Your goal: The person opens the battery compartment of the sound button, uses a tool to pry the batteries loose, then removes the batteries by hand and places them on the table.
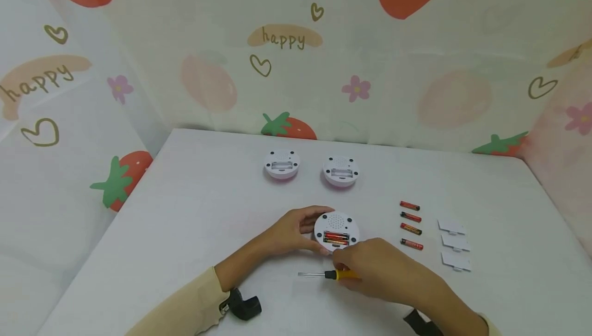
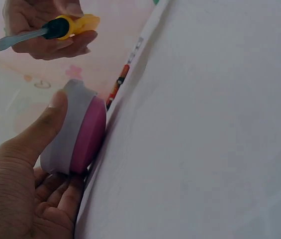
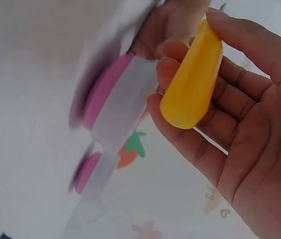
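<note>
A round white device with a pink underside (image 1: 336,219) lies on the table, its battery side up. Red batteries (image 1: 336,238) fill its uncovered compartment. My left hand (image 1: 289,232) grips the device from its left side; the left wrist view shows the thumb on the white rim (image 2: 70,127) and the fingers low by the pink part. In my right hand (image 1: 384,264) is a flat-bladed screwdriver with a yellow handle (image 1: 346,274), its blade pointing left, just in front of the device. The right wrist view shows thumb and fingertips around the handle (image 3: 192,82).
Two similar devices (image 1: 282,164) (image 1: 341,171) stand farther back, compartments uncovered and without batteries. Several loose batteries (image 1: 410,228) lie in a column on the right. Beyond them are three white battery covers (image 1: 455,243). A printed cloth (image 1: 393,58) walls the table's back and sides.
</note>
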